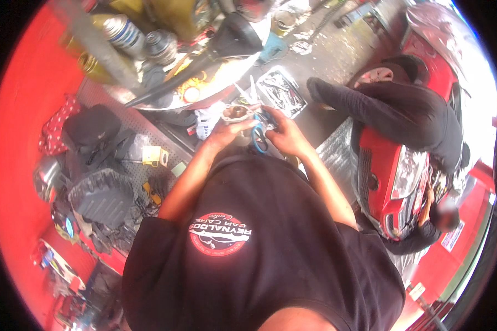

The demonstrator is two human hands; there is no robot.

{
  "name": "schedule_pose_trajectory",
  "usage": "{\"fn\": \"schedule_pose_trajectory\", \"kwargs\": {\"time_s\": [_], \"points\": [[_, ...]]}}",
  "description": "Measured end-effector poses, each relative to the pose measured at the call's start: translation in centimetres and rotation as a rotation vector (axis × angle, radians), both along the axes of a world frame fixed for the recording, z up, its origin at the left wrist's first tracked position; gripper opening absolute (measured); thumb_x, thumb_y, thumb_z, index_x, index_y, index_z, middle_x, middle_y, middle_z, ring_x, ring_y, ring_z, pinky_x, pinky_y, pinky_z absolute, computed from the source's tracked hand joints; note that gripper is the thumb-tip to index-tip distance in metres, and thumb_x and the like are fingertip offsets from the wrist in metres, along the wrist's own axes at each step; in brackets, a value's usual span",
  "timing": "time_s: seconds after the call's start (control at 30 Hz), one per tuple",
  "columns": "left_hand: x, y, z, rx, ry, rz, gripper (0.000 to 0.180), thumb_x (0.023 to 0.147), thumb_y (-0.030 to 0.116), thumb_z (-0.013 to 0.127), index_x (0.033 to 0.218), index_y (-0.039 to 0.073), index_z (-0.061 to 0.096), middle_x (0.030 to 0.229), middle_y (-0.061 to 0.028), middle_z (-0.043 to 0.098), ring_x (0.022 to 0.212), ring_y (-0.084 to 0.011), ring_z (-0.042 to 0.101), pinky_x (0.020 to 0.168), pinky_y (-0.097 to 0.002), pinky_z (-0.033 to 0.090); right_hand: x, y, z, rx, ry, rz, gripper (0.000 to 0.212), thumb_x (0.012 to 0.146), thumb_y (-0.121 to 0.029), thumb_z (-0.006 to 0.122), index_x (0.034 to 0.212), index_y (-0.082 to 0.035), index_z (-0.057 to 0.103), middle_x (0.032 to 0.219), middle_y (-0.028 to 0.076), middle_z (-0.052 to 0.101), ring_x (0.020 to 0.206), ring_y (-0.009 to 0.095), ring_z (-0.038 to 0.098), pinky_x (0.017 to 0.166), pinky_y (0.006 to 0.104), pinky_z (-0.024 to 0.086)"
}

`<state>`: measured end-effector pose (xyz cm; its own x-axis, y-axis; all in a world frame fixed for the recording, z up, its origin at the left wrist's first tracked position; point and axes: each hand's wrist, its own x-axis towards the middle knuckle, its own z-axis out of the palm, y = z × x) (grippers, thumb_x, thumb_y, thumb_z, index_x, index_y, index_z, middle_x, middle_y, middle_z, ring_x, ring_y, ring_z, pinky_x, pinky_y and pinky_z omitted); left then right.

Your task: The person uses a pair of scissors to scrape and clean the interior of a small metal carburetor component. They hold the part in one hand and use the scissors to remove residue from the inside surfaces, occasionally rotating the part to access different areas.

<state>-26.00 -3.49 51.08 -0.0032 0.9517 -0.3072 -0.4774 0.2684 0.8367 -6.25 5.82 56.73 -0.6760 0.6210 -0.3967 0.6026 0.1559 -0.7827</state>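
Note:
In front of my chest, my left hand [226, 134] is closed around a round metal housing [237, 113] with an open, brownish hollow facing up. Right beside it, my right hand [286, 135] grips a pair of scissors with blue handles [259, 139]. The scissor blades [252, 91] are spread and point away from me, just past the housing. Part of the handles and the fingers inside them are hidden. A white plastic bag or wrapper [209, 118] lies next to my left hand.
Beyond my hands stands a tray of tools [281, 92]. A black funnel [234, 36], a spray can [124, 34] and bottles crowd the far-left bench. To the right, a co-worker in dark clothes [408, 113] leans over a red car [378, 182]. A black ribbed pan [102, 198] lies left.

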Motion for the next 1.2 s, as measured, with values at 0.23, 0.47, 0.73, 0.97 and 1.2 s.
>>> {"fn": "schedule_pose_trajectory", "kwargs": {"time_s": [0.23, 0.47, 0.73, 0.97, 1.2], "points": [[0.3, 0.4, 2.2, -0.042, -0.236, -0.052, 0.047, 0.091, 0.018, 0.073, 0.134, 0.002, 0.070, 0.113, 0.0003, 0.073, 0.096, -0.0073, 0.061, 0.089, -0.0249, 0.046, 0.4, -1.0, 0.3, 0.649, -0.257, 0.012, 0.052, 0.087, -0.024, 0.074, 0.132, -0.006, 0.055, 0.114, 0.015, 0.067, 0.107, 0.032, 0.068, 0.083, 0.0457, 0.057], [0.1, -0.8, 2.2, 0.006, -0.194, -0.048, 0.036, 0.093, 0.009, 0.071, 0.129, 0.003, 0.073, 0.124, -0.0069, 0.074, 0.115, -0.0162, 0.066, 0.102, -0.0312, 0.049, 0.6, -0.6, -2.0, 0.519, -0.315, -0.147, 0.042, 0.091, -0.047, 0.071, 0.099, -0.008, 0.062, 0.080, 0.016, 0.072, 0.080, 0.039, 0.072, 0.077, 0.0482, 0.055], [-2.4, -2.3, -1.5, -0.037, -0.005, 0.054, 0.033, 0.093, 0.007, 0.070, 0.124, -0.003, 0.072, 0.126, -0.0108, 0.073, 0.121, -0.0197, 0.066, 0.106, -0.0333, 0.049, 2.6, -2.0, -2.2, 0.066, -0.116, -0.398, 0.067, 0.106, -0.058, 0.052, 0.079, 0.000, 0.073, 0.063, 0.004, 0.062, 0.064, 0.013, 0.058, 0.064, 0.0335, 0.046], [-3.1, -1.6, -2.7, -0.003, 0.021, 0.235, 0.029, 0.093, 0.006, 0.069, 0.120, -0.004, 0.072, 0.117, -0.0120, 0.076, 0.112, -0.0219, 0.071, 0.098, -0.0322, 0.053, 3.0, -2.8, -5.1, -0.033, 0.185, -0.371, 0.056, 0.111, -0.042, 0.048, 0.089, 0.001, 0.077, 0.079, 0.008, 0.072, 0.077, 0.013, 0.065, 0.071, 0.0329, 0.050], [-3.9, -1.2, -3.5, -0.082, 0.229, 0.190, 0.040, 0.089, 0.019, 0.079, 0.123, 0.000, 0.072, 0.115, -0.0071, 0.075, 0.101, -0.0138, 0.068, 0.089, -0.0290, 0.052, 1.4, -3.1, -4.7, -0.119, 0.372, -0.482, 0.031, 0.112, -0.024, 0.048, 0.122, 0.000, 0.064, 0.101, 0.010, 0.077, 0.090, 0.015, 0.067, 0.081, 0.0313, 0.053]]}}
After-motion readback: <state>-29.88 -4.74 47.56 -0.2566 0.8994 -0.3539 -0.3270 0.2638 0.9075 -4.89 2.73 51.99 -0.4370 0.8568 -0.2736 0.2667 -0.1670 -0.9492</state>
